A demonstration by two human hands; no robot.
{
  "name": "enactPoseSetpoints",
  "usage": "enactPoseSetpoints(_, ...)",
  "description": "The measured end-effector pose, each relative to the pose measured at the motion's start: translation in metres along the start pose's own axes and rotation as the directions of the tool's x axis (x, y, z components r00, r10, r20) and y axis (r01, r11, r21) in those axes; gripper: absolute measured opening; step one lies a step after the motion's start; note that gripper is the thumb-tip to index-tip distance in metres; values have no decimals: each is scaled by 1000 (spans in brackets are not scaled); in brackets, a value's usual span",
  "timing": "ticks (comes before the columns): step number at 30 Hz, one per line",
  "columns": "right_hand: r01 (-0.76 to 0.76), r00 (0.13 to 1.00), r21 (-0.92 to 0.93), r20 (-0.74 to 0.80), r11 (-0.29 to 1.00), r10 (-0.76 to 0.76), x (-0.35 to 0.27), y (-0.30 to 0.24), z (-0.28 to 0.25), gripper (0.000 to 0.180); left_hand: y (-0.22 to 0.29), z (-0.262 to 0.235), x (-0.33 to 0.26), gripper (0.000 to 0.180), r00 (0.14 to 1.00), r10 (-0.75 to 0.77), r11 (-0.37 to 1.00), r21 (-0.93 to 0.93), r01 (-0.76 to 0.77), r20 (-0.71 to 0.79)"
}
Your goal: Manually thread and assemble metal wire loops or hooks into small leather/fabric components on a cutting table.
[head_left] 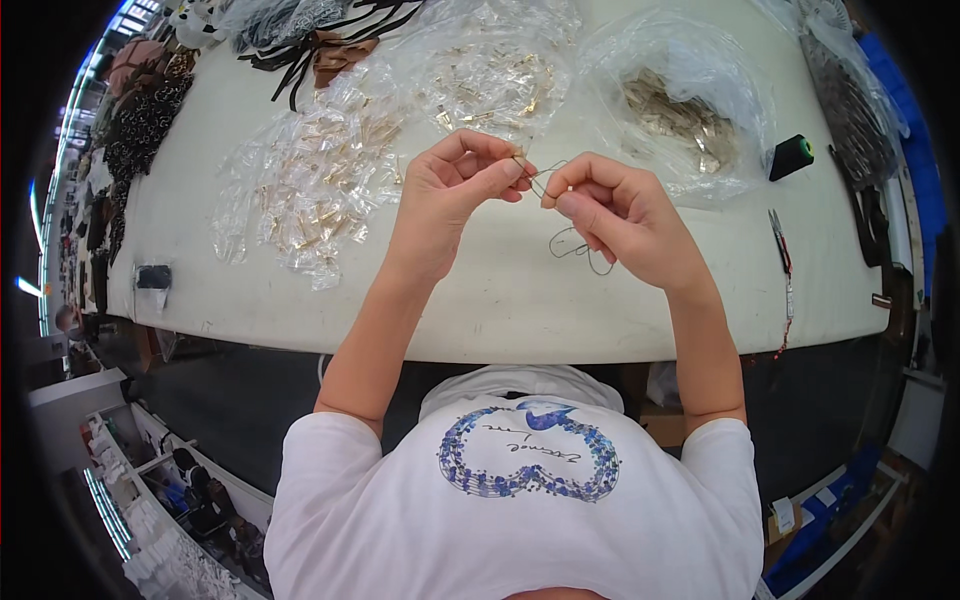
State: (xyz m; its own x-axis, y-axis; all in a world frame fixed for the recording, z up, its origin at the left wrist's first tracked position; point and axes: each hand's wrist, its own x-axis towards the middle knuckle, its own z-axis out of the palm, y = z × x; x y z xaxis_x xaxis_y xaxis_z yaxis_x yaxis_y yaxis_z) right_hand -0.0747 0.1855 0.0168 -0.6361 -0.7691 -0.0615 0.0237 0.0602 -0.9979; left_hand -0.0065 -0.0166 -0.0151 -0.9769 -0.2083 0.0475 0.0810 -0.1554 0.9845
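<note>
Both hands are raised close together above the middle of the white table (480, 310). A thin dark cord (568, 248) runs between them and hangs in a loose loop below my right hand (618, 210). My left hand (455, 185) pinches part of the cord between thumb and forefinger; a tiny gold-coloured spot shows at those fingertips, too small to name. The right thumb and fingers are closed on another stretch of the cord. Just beyond the hands lies a heap of small clear packets (490, 80) with gold-coloured pieces in them.
More clear packets (320, 190) spread at the left. A plastic bag (680, 110) with brownish contents lies at the far right, near a dark thread spool (790, 157). Small snips (780, 245) lie at the right. Dark straps (300, 50) and a brown piece lie at the back.
</note>
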Motion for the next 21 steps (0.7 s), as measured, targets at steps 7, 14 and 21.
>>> enactPoseSetpoints(7,9,1000,22,-19,1000,-8,7,8,-1,14,3,-5,0,12,980,-196,939,-282,198,37)
enactPoseSetpoints(14,8,1000,16,-14,1000,-7,10,10,-2,16,0,-4,5,12,992,-126,979,-163,124,-6)
enactPoseSetpoints(21,291,927,452,85,843,-365,-36,25,-56,41,-13,-40,14,11,946,-97,934,-356,-21,-311)
